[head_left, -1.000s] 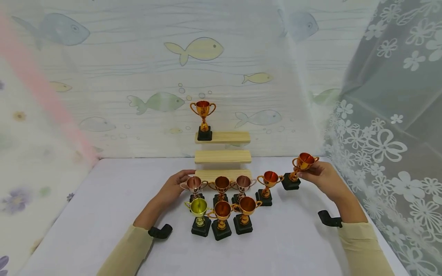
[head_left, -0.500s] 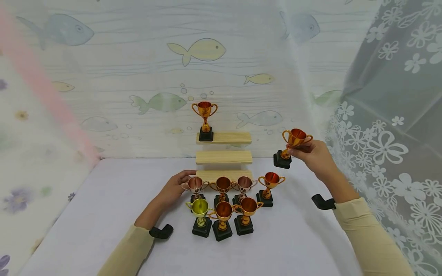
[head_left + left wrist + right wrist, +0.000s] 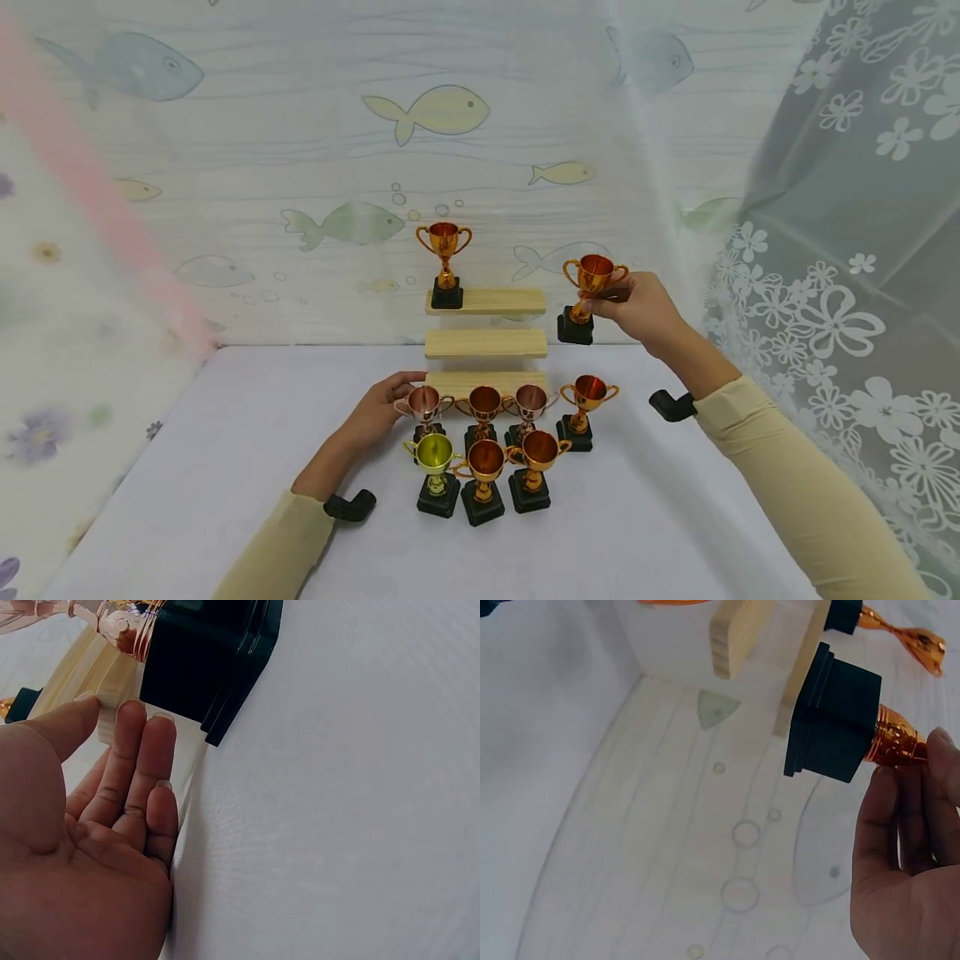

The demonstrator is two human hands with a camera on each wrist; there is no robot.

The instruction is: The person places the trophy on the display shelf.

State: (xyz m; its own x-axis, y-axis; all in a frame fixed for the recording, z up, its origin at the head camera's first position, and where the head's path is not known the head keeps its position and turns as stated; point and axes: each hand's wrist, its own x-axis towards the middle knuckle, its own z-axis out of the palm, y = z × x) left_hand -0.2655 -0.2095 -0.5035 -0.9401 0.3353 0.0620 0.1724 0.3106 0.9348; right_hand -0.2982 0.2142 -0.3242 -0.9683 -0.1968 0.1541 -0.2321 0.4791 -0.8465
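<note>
My right hand (image 3: 645, 312) pinches the stem of a small orange-gold trophy cup (image 3: 595, 275), holding it in the air to the right of the wooden stepped shelf's top tier (image 3: 502, 301). Its black base (image 3: 840, 720) points toward the shelf in the right wrist view. Another orange-gold trophy (image 3: 444, 242) stands on the left end of that tier. My left hand (image 3: 375, 414) rests by the left end of the bottom tier (image 3: 480, 383), fingers extended. In the left wrist view its fingertips (image 3: 129, 712) are at the wood, beside the black base (image 3: 199, 660) of a pinkish trophy (image 3: 424, 402).
Several trophies stand in front of the shelf on the white table (image 3: 225, 467), including a yellow-gold one (image 3: 435, 454) and a red-orange one (image 3: 588, 392) at the right. The middle tier (image 3: 486, 342) is bare wood. A fish-print curtain (image 3: 300, 125) hangs behind.
My right hand has lifted the orange-gold trophy from low at the right and carried it up and leftward, near the top tier. The left hand has stayed by the shelf.
</note>
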